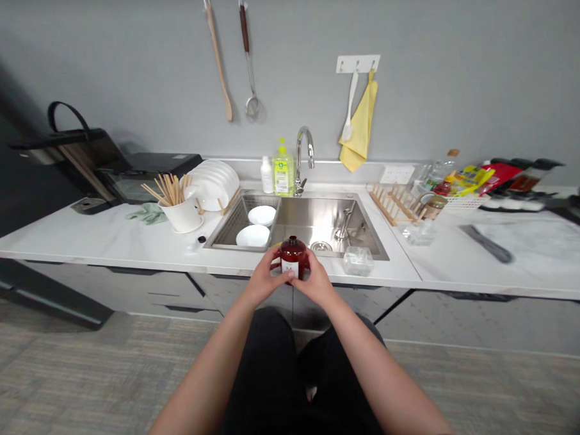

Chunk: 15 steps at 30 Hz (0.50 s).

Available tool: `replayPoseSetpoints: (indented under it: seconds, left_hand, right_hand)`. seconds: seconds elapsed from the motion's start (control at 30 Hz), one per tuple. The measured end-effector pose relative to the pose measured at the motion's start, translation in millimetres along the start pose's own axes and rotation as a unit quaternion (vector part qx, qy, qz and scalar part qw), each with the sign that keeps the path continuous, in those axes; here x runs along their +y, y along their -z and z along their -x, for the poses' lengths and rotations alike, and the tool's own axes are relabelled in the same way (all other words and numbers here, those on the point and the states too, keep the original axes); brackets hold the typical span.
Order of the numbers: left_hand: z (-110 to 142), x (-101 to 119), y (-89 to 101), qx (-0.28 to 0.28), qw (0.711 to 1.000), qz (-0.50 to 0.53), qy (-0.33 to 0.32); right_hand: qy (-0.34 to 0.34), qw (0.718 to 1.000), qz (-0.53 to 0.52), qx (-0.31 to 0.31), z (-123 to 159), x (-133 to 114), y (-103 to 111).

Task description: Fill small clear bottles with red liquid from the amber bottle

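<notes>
A dark red-brown bottle (293, 252) with a white label is held upright at the front edge of the sink. Its narrow neck shows no cap on it. My left hand (267, 278) wraps its left side, and my right hand (316, 280) wraps the right side, with both thumbs meeting over the label. Behind the bottle lies the steel sink (313, 222). Something yellow peeks out just behind my left fingers, mostly hidden. A small black cap (201, 239) lies on the counter left of the sink.
White bowls (253, 236) sit in the sink's left basket. Plates (214, 182) stand in a rack beside a chopstick holder (183, 215). A faucet (299, 160) and green soap bottle (283, 172) rise behind. A clear box (358, 261) sits at the front right; a wooden rack (395, 203) stands farther right.
</notes>
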<state>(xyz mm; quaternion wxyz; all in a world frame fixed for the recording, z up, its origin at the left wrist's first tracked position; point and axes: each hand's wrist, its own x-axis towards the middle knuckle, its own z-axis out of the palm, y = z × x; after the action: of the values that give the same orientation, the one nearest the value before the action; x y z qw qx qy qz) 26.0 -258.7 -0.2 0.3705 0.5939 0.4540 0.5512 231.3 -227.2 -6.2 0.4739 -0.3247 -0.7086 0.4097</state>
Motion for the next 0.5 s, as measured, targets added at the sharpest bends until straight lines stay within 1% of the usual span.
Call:
replayPoseSetpoints:
  seconds: [0.03,0.07,0.1,0.13,0.17,0.2,0.23,0.27,0.3,0.33,0.4,0.5]
  left_hand:
    - [-5,2,13.5,0.021,0.999,-0.027,-0.005]
    - [-10,4,30.7,0.055,0.996,-0.069,-0.010]
    - [-16,5,51.1,0.105,0.985,-0.136,-0.014]
    - [-22,7,74.0,0.155,0.962,-0.224,-0.019]
    - [-27,9,98.3,0.187,0.930,-0.315,-0.018]
    - [-32,10,122.6,0.203,0.893,-0.401,-0.008]
    - [-37,12,145.9,0.207,0.852,-0.481,0.012]
    - [-41,13,167.3,0.205,0.811,-0.546,0.038]
    - [-45,13,186.0,0.189,0.779,-0.594,0.064]
    - [-48,14,201.9,0.166,0.754,-0.630,0.083]
    - [-55,13,225.2,0.100,0.721,-0.679,0.098]
    - [-67,10,243.6,0.006,0.690,-0.716,0.103]
  right_hand:
    - [-0.006,1.000,-0.019,0.001,-7,3,0]
    - [-0.010,0.999,-0.033,0.004,-15,6,0]
    - [-0.010,0.999,-0.037,0.009,-22,9,1]
    - [-0.006,0.999,-0.030,0.014,-29,12,2]
    - [-0.003,1.000,-0.015,0.021,-35,14,2]
    - [-0.004,1.000,-0.001,0.026,-39,16,4]
    - [-0.009,1.000,0.008,0.029,-43,17,5]
    - [-0.015,0.999,0.009,0.029,-46,19,6]
    - [-0.019,0.999,0.007,0.027,-47,21,7]
    - [-0.019,1.000,0.004,0.023,-48,23,8]
    - [-0.008,1.000,-0.001,0.009,-47,27,9]
    - [0.004,1.000,-0.006,-0.022,-46,30,10]
